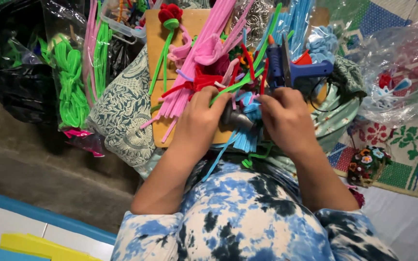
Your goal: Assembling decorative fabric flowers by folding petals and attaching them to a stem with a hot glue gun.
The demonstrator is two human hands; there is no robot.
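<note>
At board's near edge, your left hand and right hand both pinch a light-blue pipe-cleaner bundle; fingers pressed tight. Glue gun sits just behind, so a nudge could tip it.

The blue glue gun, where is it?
In the head view, the blue glue gun lies on the pile of pipe cleaners, just above the right hand and beside the light blue pipe cleaners.
</note>
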